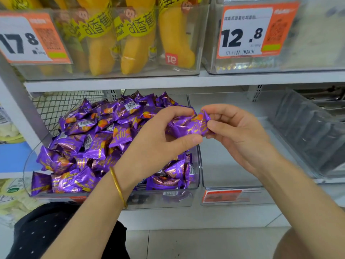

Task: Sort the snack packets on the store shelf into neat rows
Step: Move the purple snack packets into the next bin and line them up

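Plastic bin (149,200): set on the lower shelf, heaped with loose purple packets (89,139).
Neighbouring bin (224,165): placed just to its right.
Left hand (158,143): curled round the held packet (188,126), above the full bin's right side.
Right hand (237,131): the held packet's right end is pinched.
Gold bangle (117,186): worn on the left wrist.

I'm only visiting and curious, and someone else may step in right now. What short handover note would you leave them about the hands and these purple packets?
Left hand: grips one end of a purple packet.
Right hand: pinches the packet's other end.
Packets: the rest lie in a jumbled pile in the clear bin on the lower shelf.
Done: no neat row is visible yet.
Left: arrange the pile into rows, the held packet included.
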`<move>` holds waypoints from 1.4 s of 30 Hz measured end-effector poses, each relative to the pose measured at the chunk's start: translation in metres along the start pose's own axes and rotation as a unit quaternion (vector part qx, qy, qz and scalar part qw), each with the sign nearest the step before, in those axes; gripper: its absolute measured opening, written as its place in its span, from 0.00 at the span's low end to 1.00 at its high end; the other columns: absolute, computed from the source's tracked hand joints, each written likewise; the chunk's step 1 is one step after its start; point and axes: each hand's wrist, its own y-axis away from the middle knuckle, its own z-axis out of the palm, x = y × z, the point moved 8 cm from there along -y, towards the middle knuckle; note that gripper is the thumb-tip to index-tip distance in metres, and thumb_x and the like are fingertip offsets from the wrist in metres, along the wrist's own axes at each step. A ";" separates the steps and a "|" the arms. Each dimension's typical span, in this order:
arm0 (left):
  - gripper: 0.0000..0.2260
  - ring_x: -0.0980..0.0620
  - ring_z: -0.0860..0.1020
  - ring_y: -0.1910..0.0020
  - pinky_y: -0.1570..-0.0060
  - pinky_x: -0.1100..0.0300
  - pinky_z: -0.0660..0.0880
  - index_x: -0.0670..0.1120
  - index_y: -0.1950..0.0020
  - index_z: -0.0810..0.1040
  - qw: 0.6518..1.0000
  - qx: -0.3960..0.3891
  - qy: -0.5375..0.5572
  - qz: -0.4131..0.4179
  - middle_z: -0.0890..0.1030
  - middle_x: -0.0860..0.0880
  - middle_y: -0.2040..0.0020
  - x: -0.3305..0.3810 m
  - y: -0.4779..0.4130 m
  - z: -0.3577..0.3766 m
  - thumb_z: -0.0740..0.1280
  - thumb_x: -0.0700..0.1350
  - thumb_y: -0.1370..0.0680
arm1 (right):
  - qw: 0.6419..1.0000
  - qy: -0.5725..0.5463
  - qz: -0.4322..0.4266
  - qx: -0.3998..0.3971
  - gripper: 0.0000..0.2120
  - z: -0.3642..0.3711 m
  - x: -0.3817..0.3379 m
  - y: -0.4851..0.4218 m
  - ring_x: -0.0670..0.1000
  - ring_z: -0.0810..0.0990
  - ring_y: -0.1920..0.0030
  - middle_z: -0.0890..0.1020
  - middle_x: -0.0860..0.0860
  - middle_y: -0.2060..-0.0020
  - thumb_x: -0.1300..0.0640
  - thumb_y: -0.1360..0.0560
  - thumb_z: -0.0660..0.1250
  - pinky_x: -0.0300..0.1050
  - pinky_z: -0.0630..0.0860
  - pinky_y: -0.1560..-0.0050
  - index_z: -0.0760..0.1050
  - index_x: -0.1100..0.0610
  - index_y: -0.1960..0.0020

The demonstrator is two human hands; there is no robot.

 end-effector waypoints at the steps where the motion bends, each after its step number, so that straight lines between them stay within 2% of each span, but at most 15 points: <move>1: 0.20 0.43 0.80 0.52 0.52 0.47 0.79 0.56 0.42 0.76 1.000 0.003 -0.006 0.004 0.80 0.56 0.45 0.000 -0.001 0.002 0.72 0.53 0.33 | 1.000 0.023 -0.006 0.006 0.12 -0.002 -0.001 0.000 0.45 0.78 0.66 0.80 0.50 0.65 0.65 0.34 0.65 0.36 0.75 0.64 0.78 0.57 0.52; 3: 0.19 0.47 0.80 0.51 0.49 0.46 0.78 0.54 0.40 0.75 1.000 0.004 -0.021 0.013 0.79 0.56 0.44 -0.001 -0.004 0.005 0.71 0.48 0.31 | 0.994 0.103 -0.017 0.016 0.14 -0.008 -0.006 0.000 0.46 0.78 0.62 0.79 0.52 0.59 0.63 0.35 0.67 0.38 0.77 0.59 0.78 0.53 0.51; 5: 0.19 0.52 0.80 0.48 0.46 0.48 0.77 0.55 0.40 0.74 1.000 -0.013 -0.023 0.015 0.78 0.57 0.42 -0.003 -0.008 0.010 0.70 0.46 0.30 | 0.986 0.165 -0.002 -0.004 0.21 -0.012 -0.009 0.000 0.46 0.80 0.54 0.78 0.49 0.47 0.59 0.37 0.72 0.41 0.78 0.51 0.77 0.46 0.46; 7: 0.20 0.58 0.77 0.43 0.43 0.54 0.75 0.57 0.40 0.71 0.998 -0.028 -0.042 0.031 0.76 0.59 0.42 -0.002 -0.013 0.015 0.71 0.45 0.29 | 0.987 0.142 0.029 -0.065 0.28 -0.008 -0.009 -0.001 0.48 0.81 0.52 0.77 0.47 0.41 0.61 0.38 0.74 0.43 0.79 0.51 0.75 0.43 0.41; 10: 0.25 0.65 0.73 0.48 0.47 0.68 0.69 0.53 0.37 0.67 0.987 -0.018 -0.144 0.069 0.73 0.57 0.42 0.003 -0.024 0.019 0.73 0.45 0.29 | 0.986 0.123 0.032 -0.106 0.25 -0.004 -0.009 -0.008 0.49 0.80 0.62 0.82 0.48 0.52 0.69 0.38 0.73 0.42 0.79 0.60 0.76 0.51 0.44; 12: 0.28 0.59 0.72 0.46 0.44 0.66 0.67 0.47 0.33 0.67 0.966 0.000 -0.243 0.090 0.72 0.51 0.40 0.006 -0.032 0.014 0.72 0.51 0.30 | 0.987 0.138 0.043 -0.069 0.20 -0.017 -0.008 -0.016 0.48 0.79 0.65 0.82 0.50 0.59 0.69 0.39 0.74 0.40 0.79 0.63 0.77 0.55 0.49; 15: 0.27 0.46 0.73 0.42 0.41 0.55 0.66 0.44 0.36 0.72 0.908 0.043 -0.394 0.133 0.76 0.46 0.42 0.006 -0.038 -0.005 0.62 0.59 0.29 | 0.981 0.173 0.081 0.029 0.16 -0.062 0.006 -0.034 0.47 0.79 0.63 0.79 0.53 0.56 0.72 0.34 0.70 0.40 0.80 0.63 0.77 0.55 0.51; 17: 0.23 0.44 0.74 0.43 0.43 0.47 0.69 0.47 0.41 0.76 0.893 0.062 -0.429 0.118 0.78 0.48 0.44 0.000 -0.039 -0.022 0.58 0.59 0.29 | 0.963 0.236 0.108 0.074 0.15 -0.091 0.026 -0.050 0.49 0.78 0.62 0.78 0.55 0.54 0.73 0.32 0.70 0.40 0.81 0.63 0.76 0.56 0.51; 20: 0.19 0.44 0.75 0.44 0.45 0.42 0.71 0.49 0.44 0.77 0.894 0.069 -0.432 0.099 0.79 0.51 0.45 -0.009 -0.037 -0.032 0.57 0.57 0.27 | 0.932 0.326 0.145 0.066 0.15 -0.107 0.072 -0.079 0.49 0.75 0.64 0.76 0.54 0.57 0.73 0.31 0.70 0.37 0.78 0.67 0.73 0.57 0.51; 23: 0.16 0.46 0.75 0.44 0.43 0.44 0.71 0.50 0.45 0.78 0.902 0.076 -0.415 0.095 0.79 0.52 0.45 -0.012 -0.037 -0.037 0.57 0.55 0.27 | 0.914 0.380 0.137 0.051 0.16 -0.104 0.107 -0.104 0.49 0.72 0.64 0.74 0.50 0.62 0.74 0.32 0.69 0.33 0.73 0.70 0.72 0.58 0.50; 26: 0.16 0.53 0.72 0.45 0.41 0.61 0.64 0.48 0.46 0.79 0.905 0.098 -0.398 0.112 0.78 0.54 0.46 -0.008 -0.033 -0.048 0.58 0.53 0.26 | 0.887 0.451 0.090 0.041 0.18 -0.098 0.124 -0.114 0.51 0.71 0.58 0.73 0.53 0.57 0.73 0.32 0.71 0.34 0.73 0.62 0.72 0.64 0.44; 28: 0.15 0.56 0.70 0.45 0.42 0.71 0.60 0.48 0.47 0.79 0.910 0.106 -0.384 0.112 0.77 0.56 0.48 -0.007 -0.029 -0.055 0.58 0.52 0.26 | 0.874 0.477 0.081 0.049 0.21 -0.100 0.131 -0.111 0.51 0.71 0.56 0.73 0.53 0.55 0.69 0.32 0.72 0.34 0.67 0.61 0.70 0.65 0.41; 31: 0.16 0.59 0.70 0.45 0.42 0.79 0.56 0.49 0.46 0.79 0.921 0.112 -0.361 0.093 0.75 0.59 0.48 -0.012 -0.025 -0.061 0.58 0.53 0.27 | 0.867 0.489 0.069 0.068 0.20 -0.104 0.137 -0.108 0.52 0.72 0.55 0.74 0.56 0.53 0.66 0.32 0.74 0.36 0.65 0.58 0.71 0.64 0.43; 35: 0.15 0.61 0.69 0.48 0.44 0.80 0.56 0.48 0.46 0.79 0.925 0.107 -0.354 0.090 0.77 0.56 0.49 -0.013 -0.023 -0.059 0.58 0.51 0.26 | 0.851 0.517 0.062 0.063 0.18 -0.107 0.144 -0.105 0.52 0.73 0.48 0.72 0.56 0.46 0.63 0.31 0.73 0.34 0.67 0.45 0.77 0.58 0.42; 42: 0.11 0.59 0.70 0.46 0.43 0.79 0.57 0.48 0.46 0.79 0.927 0.121 -0.343 0.090 0.77 0.56 0.49 -0.014 -0.021 -0.060 0.62 0.47 0.25 | 0.854 0.497 0.103 0.115 0.22 -0.106 0.150 -0.106 0.53 0.75 0.51 0.75 0.58 0.44 0.62 0.28 0.70 0.43 0.72 0.47 0.68 0.60 0.36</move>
